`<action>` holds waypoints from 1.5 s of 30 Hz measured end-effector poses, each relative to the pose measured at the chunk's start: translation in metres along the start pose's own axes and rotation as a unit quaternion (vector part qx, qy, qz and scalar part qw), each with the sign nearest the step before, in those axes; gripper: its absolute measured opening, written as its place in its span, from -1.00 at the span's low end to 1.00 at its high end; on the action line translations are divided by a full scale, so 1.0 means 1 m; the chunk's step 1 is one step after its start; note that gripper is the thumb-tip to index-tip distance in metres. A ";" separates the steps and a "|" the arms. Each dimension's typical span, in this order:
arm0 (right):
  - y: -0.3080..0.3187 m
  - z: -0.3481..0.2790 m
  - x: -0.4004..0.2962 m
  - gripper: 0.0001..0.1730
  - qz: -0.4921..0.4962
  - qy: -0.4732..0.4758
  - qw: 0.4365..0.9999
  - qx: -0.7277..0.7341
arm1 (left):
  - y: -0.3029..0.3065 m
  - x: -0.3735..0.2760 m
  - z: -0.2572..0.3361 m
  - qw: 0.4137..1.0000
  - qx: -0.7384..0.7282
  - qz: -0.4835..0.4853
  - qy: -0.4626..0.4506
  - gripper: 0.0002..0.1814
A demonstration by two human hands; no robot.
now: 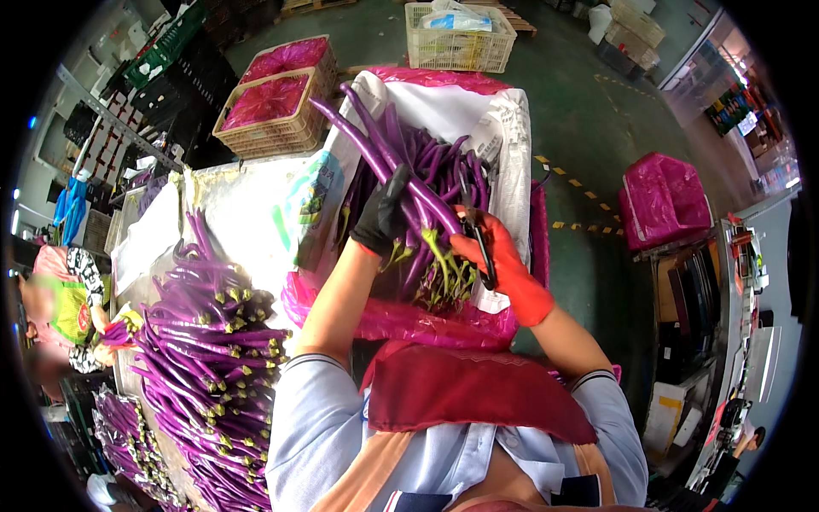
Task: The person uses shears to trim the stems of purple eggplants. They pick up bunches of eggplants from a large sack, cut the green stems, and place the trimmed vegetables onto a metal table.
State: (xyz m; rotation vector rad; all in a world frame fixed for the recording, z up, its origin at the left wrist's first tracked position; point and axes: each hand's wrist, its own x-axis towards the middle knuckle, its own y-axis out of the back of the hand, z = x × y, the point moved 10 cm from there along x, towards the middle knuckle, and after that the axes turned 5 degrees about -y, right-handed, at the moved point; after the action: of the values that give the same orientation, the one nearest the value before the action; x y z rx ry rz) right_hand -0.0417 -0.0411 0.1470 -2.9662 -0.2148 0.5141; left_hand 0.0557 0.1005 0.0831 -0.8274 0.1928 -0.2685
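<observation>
My left hand (379,217), in a black glove, grips a few long purple eggplants (368,150). They slant over an open crate lined with white printed paper (422,105) and pink plastic film (384,319). In an orange-red rubber glove, my right hand (512,275) holds dark-handled shears (483,249) beside the stem end of one eggplant. The blades are partly hidden, so how far apart they stand is unclear. More eggplants (441,153) fill the crate below my hands, with green stem ends (448,272) towards me.
A large heap of eggplants (211,358) covers the table at my left, near a white-and-green printed bag (313,205). A person in a yellow-green vest (70,307) handles eggplants there. Cream crates (265,118) stand beyond, and a pink-wrapped crate (665,198) sits at right.
</observation>
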 end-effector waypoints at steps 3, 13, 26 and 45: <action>0.016 -0.002 0.005 -0.49 0.010 0.044 0.999 0.004 | -0.026 -0.015 0.003 0.999 0.008 -0.025 0.029 -0.69; -0.007 -0.012 -0.008 -0.45 -0.028 0.236 0.969 -0.063 | -0.036 -0.038 0.008 0.975 0.204 -0.073 -0.042 -0.60; -0.020 0.010 -0.012 -0.48 -0.133 0.013 0.990 0.035 | -0.063 -0.039 0.018 0.987 -0.085 -0.126 0.045 -0.45; -0.004 0.016 -0.056 -0.49 -0.361 -0.162 0.880 -0.263 | -0.083 -0.040 0.060 0.969 -0.181 -0.162 -0.037 -0.42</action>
State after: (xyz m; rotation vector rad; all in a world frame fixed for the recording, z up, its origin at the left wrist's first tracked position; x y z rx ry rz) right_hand -0.0995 -0.0444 0.1507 -2.8868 -1.6452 0.9336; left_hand 0.0205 0.1013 0.1879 -1.2318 0.0341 -0.5180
